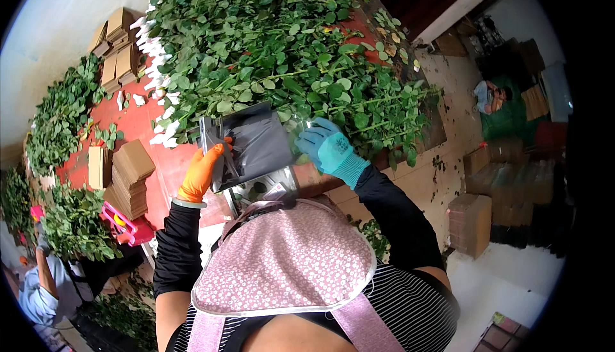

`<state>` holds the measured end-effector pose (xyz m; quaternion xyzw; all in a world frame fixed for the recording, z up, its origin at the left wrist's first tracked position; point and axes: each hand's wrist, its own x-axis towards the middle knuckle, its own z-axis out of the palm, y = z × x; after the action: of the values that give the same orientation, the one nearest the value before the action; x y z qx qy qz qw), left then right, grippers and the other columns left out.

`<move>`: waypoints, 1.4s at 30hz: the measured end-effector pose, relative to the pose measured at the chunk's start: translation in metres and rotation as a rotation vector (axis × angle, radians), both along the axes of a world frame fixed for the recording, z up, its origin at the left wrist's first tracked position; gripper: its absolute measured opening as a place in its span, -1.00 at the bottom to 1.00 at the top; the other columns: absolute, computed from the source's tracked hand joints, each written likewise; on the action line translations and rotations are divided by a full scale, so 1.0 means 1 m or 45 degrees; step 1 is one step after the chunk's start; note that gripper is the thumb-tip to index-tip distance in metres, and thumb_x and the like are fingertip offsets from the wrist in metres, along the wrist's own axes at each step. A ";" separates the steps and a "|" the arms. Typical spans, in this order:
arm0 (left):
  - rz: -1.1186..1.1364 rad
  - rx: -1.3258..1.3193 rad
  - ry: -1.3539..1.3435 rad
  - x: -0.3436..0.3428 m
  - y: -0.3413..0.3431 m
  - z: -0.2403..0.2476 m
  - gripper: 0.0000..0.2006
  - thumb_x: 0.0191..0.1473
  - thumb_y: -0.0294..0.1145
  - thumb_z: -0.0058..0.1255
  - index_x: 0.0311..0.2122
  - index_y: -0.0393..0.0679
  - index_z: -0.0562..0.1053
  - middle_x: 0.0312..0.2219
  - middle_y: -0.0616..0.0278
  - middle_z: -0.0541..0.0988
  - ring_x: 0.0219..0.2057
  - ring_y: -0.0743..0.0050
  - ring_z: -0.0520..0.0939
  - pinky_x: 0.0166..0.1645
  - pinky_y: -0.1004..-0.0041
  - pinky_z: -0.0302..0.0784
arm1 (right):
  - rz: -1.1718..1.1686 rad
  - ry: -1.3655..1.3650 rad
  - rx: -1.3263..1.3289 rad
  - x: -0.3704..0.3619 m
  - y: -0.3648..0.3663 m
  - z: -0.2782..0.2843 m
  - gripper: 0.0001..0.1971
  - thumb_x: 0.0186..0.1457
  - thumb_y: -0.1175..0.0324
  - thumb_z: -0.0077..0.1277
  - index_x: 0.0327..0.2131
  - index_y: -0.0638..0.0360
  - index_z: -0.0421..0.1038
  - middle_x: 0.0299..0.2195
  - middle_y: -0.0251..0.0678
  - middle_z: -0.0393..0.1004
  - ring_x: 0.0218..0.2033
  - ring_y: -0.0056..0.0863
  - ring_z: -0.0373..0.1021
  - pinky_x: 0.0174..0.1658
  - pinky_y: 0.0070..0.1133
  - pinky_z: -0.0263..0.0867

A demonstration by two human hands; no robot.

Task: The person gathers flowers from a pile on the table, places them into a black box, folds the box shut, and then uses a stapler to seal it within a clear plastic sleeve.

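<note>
My left hand [202, 171], in an orange glove, is closed at the left side of a dark grey shallow box or sheet [259, 144]. Its fingers are around a long grey tool-like piece [206, 135], whose kind I cannot make out. My right hand [325, 150], in a teal glove, reaches past the box's right side with its fingers stretched out. Something clear, perhaps plastic, shows by those fingertips. Just beyond both hands lies a large heap of leafy green stems [269, 57], with white-wrapped heads [154, 64] along its left edge.
The red table [170, 172] carries folded cardboard pieces [131, 172], more cardboard stacks [118, 64] and other leafy bunches [80, 221]. A pink plastic holder [131, 227] sits at its near left edge. Another person [41, 288] is at lower left; a cardboard box [469, 224] stands on the right.
</note>
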<state>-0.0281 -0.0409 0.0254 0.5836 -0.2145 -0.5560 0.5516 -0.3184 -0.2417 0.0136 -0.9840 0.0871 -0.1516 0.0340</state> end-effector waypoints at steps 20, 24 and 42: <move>-0.421 -0.177 0.152 -0.055 -0.055 -0.009 -0.44 0.36 -0.02 -0.16 0.28 -0.20 0.21 0.02 0.28 0.44 -0.03 0.49 0.48 0.07 0.46 0.42 | -0.574 0.503 0.251 0.042 0.059 0.070 0.09 0.04 -0.54 -0.27 0.31 0.31 0.08 0.21 0.05 0.30 0.30 -0.04 0.14 0.39 -0.12 -0.31; -0.364 -0.212 -0.030 -0.067 -0.050 0.002 -0.52 0.39 -0.05 -0.20 0.24 -0.16 0.26 -0.06 0.39 0.45 -0.03 0.61 0.42 0.07 0.57 0.36 | -0.520 0.529 0.560 0.061 0.074 0.088 0.26 -0.08 -0.60 -0.15 0.41 0.12 -0.38 0.08 0.29 0.34 0.12 0.11 0.35 0.21 -0.10 0.19; -0.874 -0.201 -1.913 -0.035 -0.045 0.003 -0.09 -0.15 0.22 0.24 0.33 0.14 0.25 0.36 0.01 0.11 0.36 -0.24 0.08 0.38 -0.16 -0.19 | -0.245 -0.359 1.902 -0.032 0.014 -0.039 -0.78 0.13 0.38 0.06 -0.16 0.23 0.48 -0.19 -0.10 0.51 -0.20 -0.33 0.46 -0.08 -0.49 0.40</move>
<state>-0.0632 -0.0861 0.0286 0.6611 -0.7304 -0.1390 0.1004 -0.3508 -0.2282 -0.0255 -0.6592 0.2466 -0.1789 0.6875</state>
